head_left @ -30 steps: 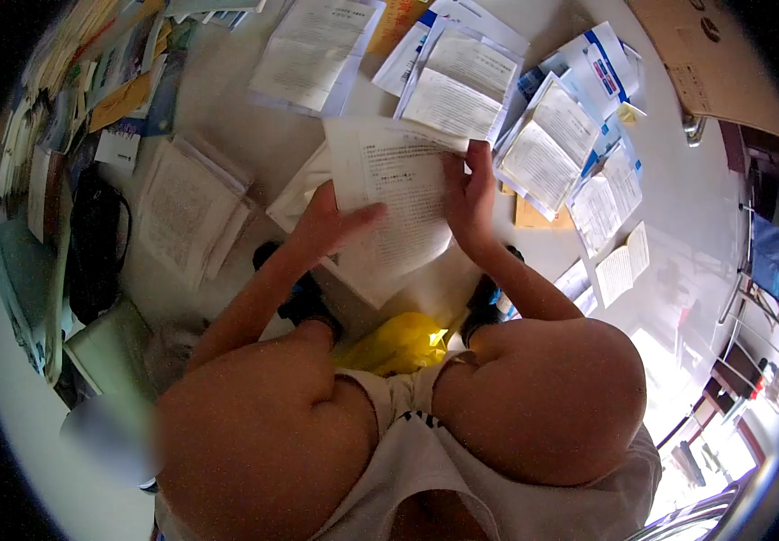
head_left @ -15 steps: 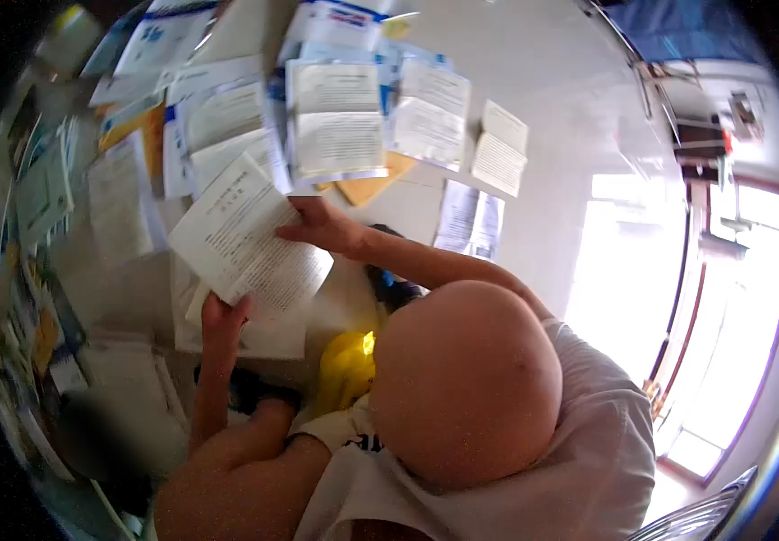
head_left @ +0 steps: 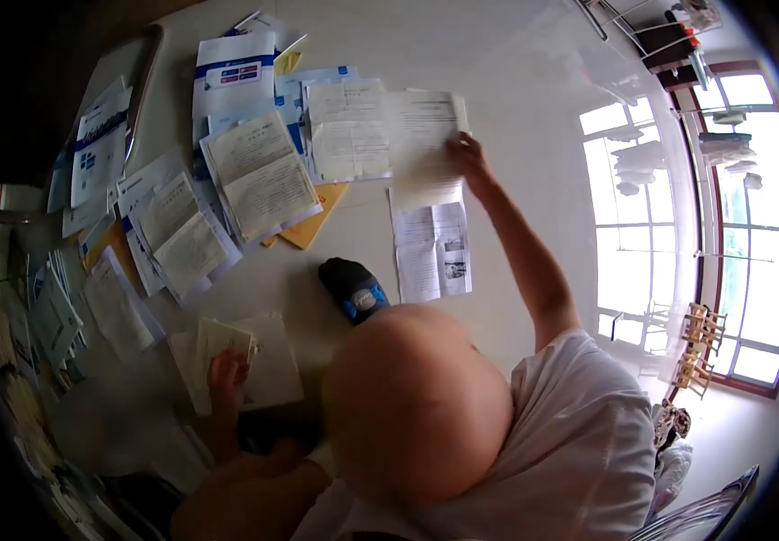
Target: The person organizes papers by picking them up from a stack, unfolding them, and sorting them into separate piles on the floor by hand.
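My right hand [head_left: 470, 155] grips the right edge of a printed sheet [head_left: 425, 135], which is slightly blurred and lies over the end of a row of papers. Just below that sheet is a page with printed text and small dark pictures [head_left: 433, 252]. My left hand [head_left: 227, 374] is at the lower edge of a small stack of folded papers [head_left: 222, 338], its fingers curled against them. Beneath the stack lies a larger pale sheet [head_left: 279, 365]. Nearby, unfolded letters [head_left: 261, 176] with crease lines rest on other papers.
Blue-and-white folders [head_left: 234, 77] lie toward the back left. A yellow-brown envelope [head_left: 314, 216] sticks out under the letters. A dark shoe with blue parts [head_left: 353, 288] stands on the pale floor [head_left: 516, 81]. More papers [head_left: 51, 311] are piled at the left.
My right hand has carried the printed sheet away to the right and laid it over the paper row. My left hand has let go of it and is at the folded papers. The view has shifted.
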`<state>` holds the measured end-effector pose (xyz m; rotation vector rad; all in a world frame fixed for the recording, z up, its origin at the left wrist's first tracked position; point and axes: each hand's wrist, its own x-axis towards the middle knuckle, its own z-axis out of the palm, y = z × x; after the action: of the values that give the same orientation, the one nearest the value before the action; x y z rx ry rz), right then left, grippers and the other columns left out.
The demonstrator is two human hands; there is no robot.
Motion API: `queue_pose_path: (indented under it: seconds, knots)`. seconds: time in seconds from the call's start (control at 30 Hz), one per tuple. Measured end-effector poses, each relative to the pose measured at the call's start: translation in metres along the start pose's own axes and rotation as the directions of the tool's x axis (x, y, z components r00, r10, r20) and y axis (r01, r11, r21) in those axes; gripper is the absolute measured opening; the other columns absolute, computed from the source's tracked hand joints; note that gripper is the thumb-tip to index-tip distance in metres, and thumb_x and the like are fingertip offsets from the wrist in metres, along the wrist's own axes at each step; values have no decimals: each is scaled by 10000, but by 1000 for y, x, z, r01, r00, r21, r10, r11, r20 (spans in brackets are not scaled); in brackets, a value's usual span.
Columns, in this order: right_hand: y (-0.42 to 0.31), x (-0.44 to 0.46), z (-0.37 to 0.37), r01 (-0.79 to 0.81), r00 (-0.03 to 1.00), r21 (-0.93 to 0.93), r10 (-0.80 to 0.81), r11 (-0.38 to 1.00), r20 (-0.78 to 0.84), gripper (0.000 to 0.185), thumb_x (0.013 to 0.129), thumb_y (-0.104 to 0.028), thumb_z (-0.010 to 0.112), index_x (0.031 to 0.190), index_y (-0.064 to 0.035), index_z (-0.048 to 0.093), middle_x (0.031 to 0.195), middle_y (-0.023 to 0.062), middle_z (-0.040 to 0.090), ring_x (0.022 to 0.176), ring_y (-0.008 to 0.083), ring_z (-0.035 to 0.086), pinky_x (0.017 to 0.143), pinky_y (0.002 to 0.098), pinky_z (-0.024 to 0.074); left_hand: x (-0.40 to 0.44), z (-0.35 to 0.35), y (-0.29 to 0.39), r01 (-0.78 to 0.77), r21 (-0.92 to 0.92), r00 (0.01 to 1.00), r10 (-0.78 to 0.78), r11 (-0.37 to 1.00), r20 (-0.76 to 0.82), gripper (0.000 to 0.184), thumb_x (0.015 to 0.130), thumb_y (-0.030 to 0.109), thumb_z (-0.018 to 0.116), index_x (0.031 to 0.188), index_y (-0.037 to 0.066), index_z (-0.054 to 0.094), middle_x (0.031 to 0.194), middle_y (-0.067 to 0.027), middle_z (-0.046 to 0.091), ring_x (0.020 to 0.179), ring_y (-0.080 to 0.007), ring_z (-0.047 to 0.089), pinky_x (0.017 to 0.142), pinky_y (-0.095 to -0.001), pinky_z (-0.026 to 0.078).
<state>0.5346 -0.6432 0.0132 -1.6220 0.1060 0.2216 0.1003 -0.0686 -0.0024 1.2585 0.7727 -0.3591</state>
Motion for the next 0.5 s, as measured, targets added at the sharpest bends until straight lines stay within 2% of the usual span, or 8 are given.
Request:
queue_pose_path:
  seconds: [0.07, 0.13, 0.17, 0.27, 0.33, 0.37, 0.43, 0.5]
  knots:
    - [24, 43, -54, 0, 994, -33, -4, 999, -106, 298, 965, -177, 670, 1213, -17, 627, 962, 55, 685, 830, 131, 625, 719, 315, 529, 8, -12, -9, -1, 0, 1000, 1, 1000, -4, 336, 1002, 258, 611, 1281, 76, 568, 1105, -78, 665, 923, -187, 656, 790, -297, 538]
    - [23, 71, -64, -88, 965, -102, 59, 991, -256, 247, 946, -152, 667, 1146, -9, 642, 899, 39, 671, 773, 124, 605, 691, 297, 509, 14, -24, -20, 82, -86, 996, -85, 993, -28, 326, 998, 229, 612, 1277, 64, 570, 1095, -71, 661, 927, -187, 653, 773, -308, 544]
    - [22, 80, -65, -141, 950, -117, 101, 983, -297, 350, 941, -168, 679, 1233, 17, 622, 964, 85, 697, 808, 150, 621, 731, 327, 523, 16, -28, -26, 87, -82, 995, -90, 993, -32, 326, 998, 229, 612, 1277, 64, 570, 1095, -71, 661, 927, -187, 653, 773, -308, 544]
    - [70, 119, -87, -229, 906, -172, 145, 958, -397, 449, 935, -188, 690, 1312, 34, 586, 1048, 140, 711, 886, 196, 655, 805, 345, 529, 20, -38, -37, 20, -52, 999, -22, 998, -45, 310, 1007, 221, 604, 1267, 53, 573, 1054, -70, 667, 877, -176, 656, 723, -301, 545]
    - [97, 137, -100, -247, 889, -259, 112, 934, -444, 531, 896, -211, 721, 1356, 9, 570, 1113, 172, 711, 964, 228, 675, 862, 358, 529, 19, -48, -39, -66, 134, 998, 65, 989, 9, 308, 1015, 212, 601, 1277, 54, 569, 1012, -65, 673, 831, -156, 651, 691, -289, 544]
    - [106, 142, -104, -300, 877, -312, 133, 901, -461, 545, 880, -230, 723, 1366, -32, 573, 1125, 174, 712, 986, 250, 685, 884, 371, 530, 19, -48, -43, -62, 138, 998, 62, 988, 6, 308, 1015, 212, 601, 1277, 54, 569, 1012, -65, 673, 831, -156, 651, 691, -289, 544]
    - [126, 154, -114, -359, 861, -359, 157, 862, -484, 560, 865, -249, 725, 1376, -72, 577, 1137, 176, 713, 1008, 272, 694, 907, 384, 531, 24, -45, -48, -78, 77, 989, 87, 994, -119, 264, 1011, 198, 629, 1251, 89, 610, 952, -35, 709, 659, -60, 595, 572, -238, 514]
    - [144, 164, -125, -326, 860, -477, 46, 816, -508, 558, 842, -286, 717, 1368, -149, 593, 1166, 173, 705, 1063, 316, 684, 943, 424, 524, 22, -46, -38, -51, 117, 995, 60, 992, -80, 281, 1012, 208, 625, 1255, 71, 594, 959, -45, 693, 722, -92, 615, 614, -249, 521]
